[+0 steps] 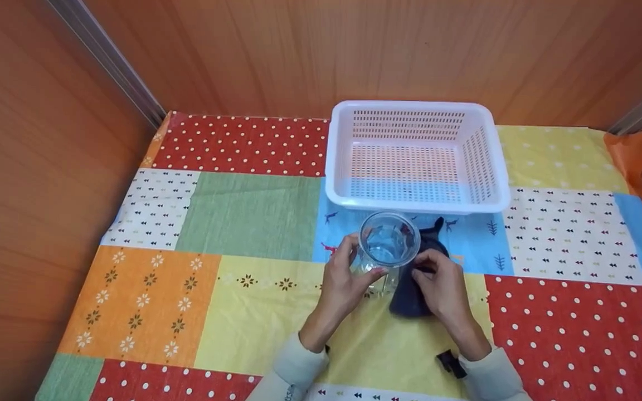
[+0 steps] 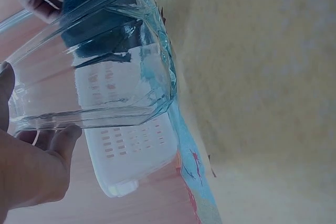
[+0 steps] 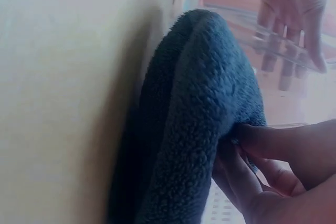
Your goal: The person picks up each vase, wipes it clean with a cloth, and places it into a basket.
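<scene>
A clear glass jar (image 1: 390,245) with a round rim is gripped near its top by my left hand (image 1: 346,275), thumb on the near side and fingers on the far side. Faceted walls and a thick base show on the jar (image 2: 121,61) in the left wrist view. Just right of it, my right hand (image 1: 442,281) pinches a dark blue fluffy cloth (image 1: 409,295) between thumb and fingers. The cloth (image 3: 202,98) hangs folded and bunched in the right wrist view, its lower part close over the tablecloth. Part of it lies behind the jar in the head view.
A white perforated plastic basket (image 1: 416,203) stands right behind the hands. Under everything lies a patchwork-print tablecloth (image 1: 254,217). Wood-grain panels (image 1: 276,55) enclose the back and left. Orange fabric (image 1: 630,159) sits at the far right corner.
</scene>
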Tool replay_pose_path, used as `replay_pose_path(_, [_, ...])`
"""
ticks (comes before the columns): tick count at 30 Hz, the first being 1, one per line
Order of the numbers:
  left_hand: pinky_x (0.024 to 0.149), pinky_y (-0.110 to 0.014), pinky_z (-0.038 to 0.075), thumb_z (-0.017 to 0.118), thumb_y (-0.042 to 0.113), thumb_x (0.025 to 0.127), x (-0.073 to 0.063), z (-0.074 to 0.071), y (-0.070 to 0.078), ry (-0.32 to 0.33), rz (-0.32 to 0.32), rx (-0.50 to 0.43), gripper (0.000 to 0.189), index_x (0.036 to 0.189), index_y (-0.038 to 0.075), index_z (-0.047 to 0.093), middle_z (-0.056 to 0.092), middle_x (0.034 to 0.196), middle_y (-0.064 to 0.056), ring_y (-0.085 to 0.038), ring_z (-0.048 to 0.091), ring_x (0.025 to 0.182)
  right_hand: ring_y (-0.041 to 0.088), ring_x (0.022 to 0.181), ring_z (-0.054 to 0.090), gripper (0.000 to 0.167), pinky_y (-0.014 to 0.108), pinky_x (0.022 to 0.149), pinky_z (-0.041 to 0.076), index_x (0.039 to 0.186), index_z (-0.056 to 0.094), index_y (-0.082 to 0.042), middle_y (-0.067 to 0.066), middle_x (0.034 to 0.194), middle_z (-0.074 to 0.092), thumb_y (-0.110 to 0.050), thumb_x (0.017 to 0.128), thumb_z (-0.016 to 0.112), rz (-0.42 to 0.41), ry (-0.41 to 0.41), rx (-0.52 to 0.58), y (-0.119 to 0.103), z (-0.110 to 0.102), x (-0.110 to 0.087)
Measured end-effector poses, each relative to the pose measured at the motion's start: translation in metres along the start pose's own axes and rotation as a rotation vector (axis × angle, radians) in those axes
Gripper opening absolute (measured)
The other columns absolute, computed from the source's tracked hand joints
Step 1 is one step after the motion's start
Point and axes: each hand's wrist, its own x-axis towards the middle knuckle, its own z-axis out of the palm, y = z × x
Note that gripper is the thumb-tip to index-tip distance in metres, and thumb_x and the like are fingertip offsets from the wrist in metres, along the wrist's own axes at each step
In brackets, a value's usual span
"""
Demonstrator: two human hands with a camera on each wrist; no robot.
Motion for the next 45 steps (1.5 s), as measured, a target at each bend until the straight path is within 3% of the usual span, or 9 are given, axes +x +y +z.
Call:
replay_pose_path(7, [0.111, -0.045, 0.051, 0.093, 0.004, 0.077, -0.001, 0.0, -0.001, -0.003, 0.011, 0.01, 0.067, 0.134, 0.002, 0.058, 0.068, 0.132, -0.019, -0.032, 0.063, 0.13, 0.039, 0.107, 0.075, 0.019, 0.047, 0.092, 0.059, 0.105, 0.073, 0.006, 0.021, 0.105, 0.074, 0.016, 0.09, 0.072, -0.024, 0.057, 0.125, -0.033, -0.013, -0.001])
replay_pose_path(11, [0.111, -0.046, 0.051, 0.093, 0.003, 0.077, -0.001, -0.001, -0.001, -0.004, 0.012, 0.013, 0.065, 0.132, 0.0, 0.059, 0.067, 0.133, -0.02, -0.033, 0.063, 0.13, 0.041, 0.113, 0.073, 0.021, 0.047, 0.094, 0.057, 0.109, 0.072, 0.007, 0.022, 0.107, 0.073, 0.017, 0.091, 0.071, -0.011, 0.039, 0.123, -0.037, -0.015, 0.0])
replay_pose_path(24, [0.111, -0.043, 0.05, 0.094, 0.001, 0.075, 0.002, -0.001, -0.002, 0.01, 0.042, -0.007, 0.062, 0.126, -0.002, 0.059, 0.067, 0.13, -0.023, -0.035, 0.062, 0.13, 0.041, 0.105, 0.074, 0.018, 0.055, 0.089, 0.061, 0.1, 0.065, 0.005, 0.025, 0.106, 0.075, 0.019, 0.088, 0.068, -0.019, -0.064, -0.078, 0.005, 0.002, 0.006])
replay_pose_path(30, [0.111, -0.042, 0.05, 0.093, -0.001, 0.075, 0.002, -0.002, -0.001, -0.006, 0.021, 0.0, 0.063, 0.128, -0.003, 0.057, 0.066, 0.132, -0.022, -0.035, 0.061, 0.132, 0.04, 0.104, 0.074, 0.02, 0.056, 0.089, 0.06, 0.096, 0.063, 0.002, 0.024, 0.106, 0.074, 0.018, 0.087, 0.07, -0.008, -0.091, -0.102, 0.016, 0.007, 0.009])
replay_pose_path(37, [0.111, -0.04, 0.05, 0.092, -0.002, 0.075, 0.001, -0.002, -0.001, -0.018, 0.009, 0.015, 0.064, 0.13, -0.001, 0.058, 0.066, 0.135, -0.02, -0.034, 0.061, 0.133, 0.04, 0.104, 0.074, 0.018, 0.056, 0.09, 0.061, 0.096, 0.065, 0.003, 0.023, 0.104, 0.073, 0.018, 0.087, 0.071, -0.003, -0.026, -0.074, 0.008, 0.006, 0.001])
replay_pose_path(42, [0.112, -0.039, 0.05, 0.093, -0.002, 0.075, 0.0, 0.0, 0.001, -0.002, -0.004, 0.001, 0.067, 0.132, 0.0, 0.059, 0.066, 0.136, -0.017, -0.032, 0.06, 0.133, 0.041, 0.105, 0.074, 0.016, 0.05, 0.087, 0.062, 0.096, 0.066, 0.006, 0.023, 0.104, 0.072, 0.019, 0.088, 0.07, -0.026, 0.042, 0.02, -0.011, 0.0, -0.004])
replay_pose_path(45, [0.111, -0.041, 0.051, 0.094, 0.001, 0.074, -0.001, 0.003, 0.002, 0.024, 0.01, 0.039, 0.068, 0.133, 0.003, 0.059, 0.068, 0.134, -0.014, -0.03, 0.063, 0.131, 0.039, 0.106, 0.074, 0.016, 0.044, 0.089, 0.061, 0.101, 0.07, 0.007, 0.022, 0.106, 0.073, 0.018, 0.089, 0.071, -0.038, 0.091, 0.099, -0.024, -0.004, -0.007])
